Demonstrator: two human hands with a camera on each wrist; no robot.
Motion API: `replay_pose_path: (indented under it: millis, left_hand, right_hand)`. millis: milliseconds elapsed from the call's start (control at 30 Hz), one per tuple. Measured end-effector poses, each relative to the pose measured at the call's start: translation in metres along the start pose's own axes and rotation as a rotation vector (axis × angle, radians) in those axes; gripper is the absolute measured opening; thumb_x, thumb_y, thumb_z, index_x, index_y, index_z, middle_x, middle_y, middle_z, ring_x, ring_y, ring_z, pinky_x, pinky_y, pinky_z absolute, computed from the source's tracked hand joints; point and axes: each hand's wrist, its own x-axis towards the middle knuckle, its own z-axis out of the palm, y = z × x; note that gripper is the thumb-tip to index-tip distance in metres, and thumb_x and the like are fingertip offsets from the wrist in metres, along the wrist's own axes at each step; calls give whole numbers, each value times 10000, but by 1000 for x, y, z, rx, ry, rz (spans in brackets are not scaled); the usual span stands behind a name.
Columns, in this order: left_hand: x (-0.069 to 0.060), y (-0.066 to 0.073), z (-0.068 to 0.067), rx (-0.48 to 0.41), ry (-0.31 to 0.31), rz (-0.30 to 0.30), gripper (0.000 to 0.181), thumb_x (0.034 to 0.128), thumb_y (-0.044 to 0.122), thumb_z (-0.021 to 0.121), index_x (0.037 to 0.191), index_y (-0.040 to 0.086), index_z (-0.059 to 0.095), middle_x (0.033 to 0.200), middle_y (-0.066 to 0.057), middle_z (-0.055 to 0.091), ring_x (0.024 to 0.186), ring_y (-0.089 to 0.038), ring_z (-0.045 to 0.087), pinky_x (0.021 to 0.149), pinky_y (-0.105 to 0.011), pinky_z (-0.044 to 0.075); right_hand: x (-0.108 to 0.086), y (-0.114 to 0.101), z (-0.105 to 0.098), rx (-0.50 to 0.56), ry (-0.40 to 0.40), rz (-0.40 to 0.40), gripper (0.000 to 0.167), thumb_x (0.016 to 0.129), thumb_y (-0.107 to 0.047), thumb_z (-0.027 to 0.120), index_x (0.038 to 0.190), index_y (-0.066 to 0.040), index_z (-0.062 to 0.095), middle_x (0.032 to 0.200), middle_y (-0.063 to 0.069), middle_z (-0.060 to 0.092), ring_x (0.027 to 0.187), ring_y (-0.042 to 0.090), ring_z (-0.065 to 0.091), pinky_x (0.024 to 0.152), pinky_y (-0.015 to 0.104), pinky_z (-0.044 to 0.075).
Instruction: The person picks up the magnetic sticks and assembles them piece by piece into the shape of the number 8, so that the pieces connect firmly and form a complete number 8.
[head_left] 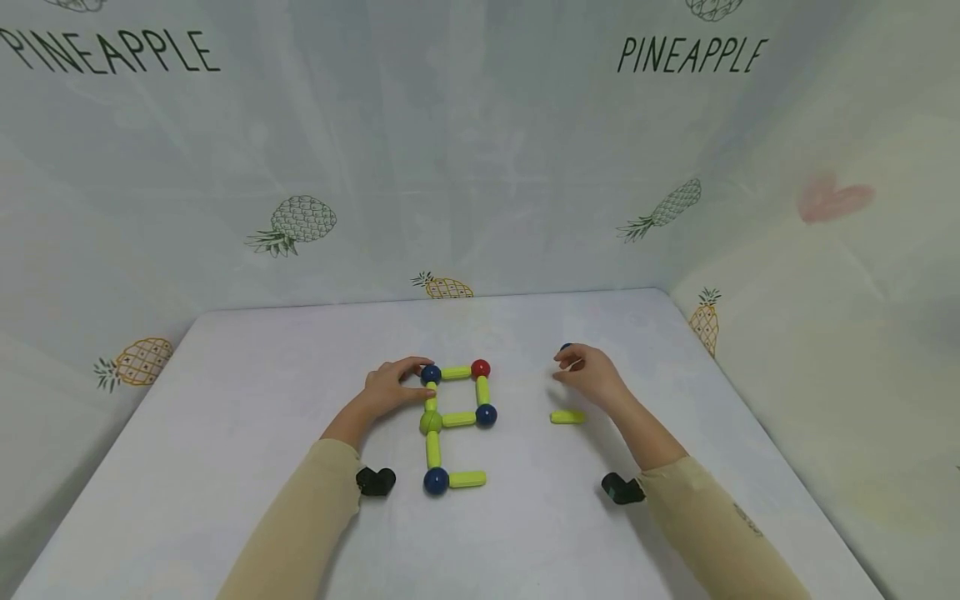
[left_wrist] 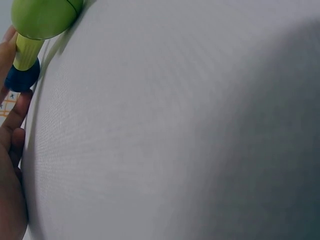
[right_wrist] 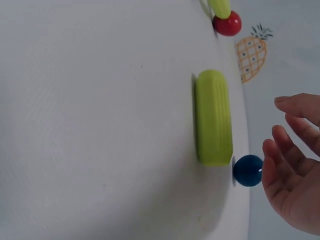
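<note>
A flat figure of yellow-green rods and coloured balls lies on the white table. Its top square joins a blue ball (head_left: pixel 431 375), a red ball (head_left: pixel 481 368), a second blue ball (head_left: pixel 486 415) and a green ball (head_left: pixel 431 422). From the green ball a rod (head_left: pixel 433 450) runs down to a third blue ball (head_left: pixel 436 481), where another rod (head_left: pixel 468 479) points right. My left hand (head_left: pixel 387 390) pinches the top-left blue ball (left_wrist: pixel 22 77), thumb beside the adjoining rod (left_wrist: pixel 27 52). My right hand (head_left: pixel 592 377) hovers empty, fingers loosely bent, near a loose rod (right_wrist: pixel 214 119).
Behind the right hand sits a loose blue ball (right_wrist: pixel 248 170), mostly hidden in the head view. Black wrist devices (head_left: pixel 375 482) show beside both sleeves. A pineapple-printed cloth (head_left: pixel 480 167) hangs past the table's back edge.
</note>
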Motion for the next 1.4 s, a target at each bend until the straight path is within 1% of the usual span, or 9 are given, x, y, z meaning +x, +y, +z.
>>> replay_pose_path:
  millis: [267, 400, 533, 700, 833, 967, 1100, 1233, 1400]
  left_hand:
    - [-2, 2, -1, 2, 1, -2, 573, 831, 429, 758, 1343, 258, 566, 1174, -12, 576, 1070, -255, 466, 972, -543, 262]
    - [-2, 4, -2, 5, 2, -3, 569, 833, 424, 757, 1343, 261, 566, 1171, -8, 574, 1063, -251, 465, 966, -537, 268]
    - [-2, 4, -2, 3, 2, 0, 566, 833, 416, 759, 1342, 259, 567, 1171, -12, 577, 1061, -254, 468, 970, -541, 264]
    - [-2, 5, -1, -1, 0, -2, 571, 831, 417, 760, 1343, 256, 566, 1180, -19, 580, 1081, -263, 470, 981, -551, 252]
    - [-2, 4, -1, -5, 0, -5, 572, 828, 416, 763, 1341, 256, 568, 1183, -21, 579, 1090, -266, 469, 981, -553, 250]
    - [-2, 3, -1, -3, 0, -5, 573, 829, 414, 763, 1342, 252, 566, 1181, -22, 577, 1083, -263, 468, 981, -554, 250]
    - [-1, 2, 0, 1, -2, -7, 575, 831, 417, 762, 1346, 254, 563, 1183, -17, 576, 1082, -257, 468, 989, -555, 249]
    - [-2, 3, 0, 4, -3, -8, 576, 832, 417, 760, 1349, 259, 562, 1187, -16, 577, 1089, -259, 469, 996, -557, 248]
    - [-2, 4, -1, 6, 3, -5, 575, 832, 414, 761, 1348, 254, 564, 1188, -21, 580, 1098, -263, 474, 993, -557, 251]
  right_hand:
    - [7, 13, -1, 6, 84, 33, 321, 879, -118, 720, 1168, -9, 632, 1160, 170, 592, 1001, 310, 543, 744, 377, 460]
    - [10, 19, 0, 16, 109, 51, 340, 872, -107, 719, 1177, 7, 625, 1215, 187, 546, 1026, 328, 529, 759, 385, 464]
    - [15, 22, 1, -5, 130, 50, 356, 867, -106, 722, 1180, 32, 624, 1229, 219, 503, 1057, 357, 506, 791, 414, 463]
    - [21, 24, 1, -19, 151, 61, 385, 859, -116, 728, 1205, 21, 628, 1264, 253, 449, 1093, 388, 479, 828, 452, 453]
    - [27, 26, 2, -8, 145, 63, 411, 867, -124, 723, 1239, 6, 609, 1340, 276, 383, 1135, 411, 464, 850, 466, 456]
    - [35, 30, 4, -23, 122, 54, 419, 882, -128, 714, 1266, -6, 597, 1383, 292, 344, 1163, 420, 461, 890, 476, 448]
    - [38, 28, 7, -38, 101, 48, 421, 870, -114, 715, 1257, 0, 599, 1366, 321, 353, 1168, 448, 458, 950, 508, 422]
    - [37, 25, 9, -72, 86, 46, 412, 855, -111, 722, 1233, 4, 605, 1329, 330, 391, 1225, 481, 420, 1015, 537, 371]
    - [38, 26, 11, -72, 62, 59, 413, 869, -88, 705, 1259, -10, 598, 1346, 314, 415, 1291, 474, 382, 1033, 530, 360]
